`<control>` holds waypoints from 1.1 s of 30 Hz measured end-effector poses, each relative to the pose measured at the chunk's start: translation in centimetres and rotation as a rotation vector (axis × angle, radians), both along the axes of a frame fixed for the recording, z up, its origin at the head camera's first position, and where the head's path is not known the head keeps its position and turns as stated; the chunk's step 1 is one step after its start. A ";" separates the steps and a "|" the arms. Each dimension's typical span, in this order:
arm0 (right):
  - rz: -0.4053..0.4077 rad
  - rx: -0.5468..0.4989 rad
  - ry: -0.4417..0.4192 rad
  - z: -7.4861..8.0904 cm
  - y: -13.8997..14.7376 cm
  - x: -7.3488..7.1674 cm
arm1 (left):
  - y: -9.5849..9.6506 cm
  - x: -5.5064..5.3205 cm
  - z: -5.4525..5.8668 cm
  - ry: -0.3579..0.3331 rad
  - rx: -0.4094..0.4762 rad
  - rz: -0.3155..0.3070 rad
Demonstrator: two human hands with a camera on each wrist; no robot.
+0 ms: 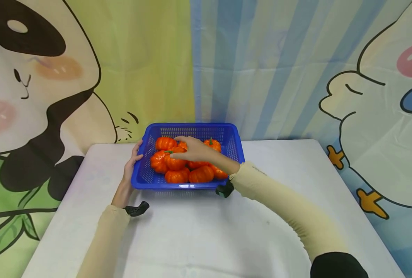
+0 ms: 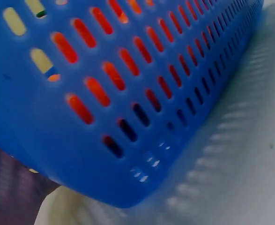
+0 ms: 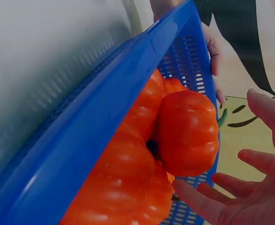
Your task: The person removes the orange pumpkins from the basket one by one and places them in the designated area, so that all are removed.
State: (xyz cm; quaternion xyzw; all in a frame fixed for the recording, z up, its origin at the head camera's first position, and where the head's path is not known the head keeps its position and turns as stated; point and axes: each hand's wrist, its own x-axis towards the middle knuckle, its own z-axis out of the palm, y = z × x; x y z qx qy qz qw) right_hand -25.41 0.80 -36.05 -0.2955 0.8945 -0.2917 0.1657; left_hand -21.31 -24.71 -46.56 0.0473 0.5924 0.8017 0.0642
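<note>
A blue plastic basket point(image 1: 164, 186) with slotted walls holds several shiny orange toy pumpkins point(image 1: 201, 174). At its left side my left hand point(image 1: 132, 164) grips the rim, with fingers over the edge. The left wrist view is filled by the slotted basket wall point(image 2: 67, 136), orange showing through the holes. My right hand point(image 1: 196, 150) reaches over the pumpkins with fingers spread. In the right wrist view the fingers of that right hand point(image 3: 249, 192) are apart and empty, beside a pumpkin point(image 3: 189, 133) with a green stem.
Under the basket is a table with a white cloth point(image 1: 199, 235). A hanging curtain point(image 1: 157, 69) printed with a panda and a pale cartoon animal stands right behind the table. Dark wrist cameras sit on both wrists, the right one point(image 1: 225, 189) close to the basket's front rim.
</note>
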 end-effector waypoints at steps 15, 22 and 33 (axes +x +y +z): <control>0.006 0.053 -0.015 -1.2 -2.0 -0.6 | 0.7 0.1 -0.3 0.033 0.095 0.021; 0.016 0.076 -0.017 -1.2 -2.3 -0.7 | 0.7 0.1 -0.5 0.022 0.111 0.032; 0.045 0.122 -0.028 -1.5 -2.7 -0.9 | 1.0 0.3 -0.1 0.034 0.143 0.019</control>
